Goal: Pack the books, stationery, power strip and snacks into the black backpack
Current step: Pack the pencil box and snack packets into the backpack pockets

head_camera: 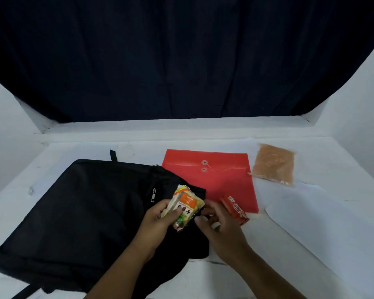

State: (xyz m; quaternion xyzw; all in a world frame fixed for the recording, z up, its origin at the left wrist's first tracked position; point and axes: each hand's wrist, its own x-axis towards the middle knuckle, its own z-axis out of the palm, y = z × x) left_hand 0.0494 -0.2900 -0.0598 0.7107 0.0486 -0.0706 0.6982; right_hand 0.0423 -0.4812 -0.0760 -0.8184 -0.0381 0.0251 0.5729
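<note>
White surface (pixel 311 244) carries our one black backpack (pixel 84 212); our left hand (pixel 158 221) grips one snack packet (pixel 181 207), right hand (pixel 216 221) curled at the backpack's opening, grasp unclear.

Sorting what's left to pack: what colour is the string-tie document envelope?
Red, seen in the head view: the envelope lies flat beside the backpack.

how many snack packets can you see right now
3. A yellow snack packet held in the left hand over the backpack; an orange packet by the right hand; a clear bag far right. Others may be packed already.
</note>
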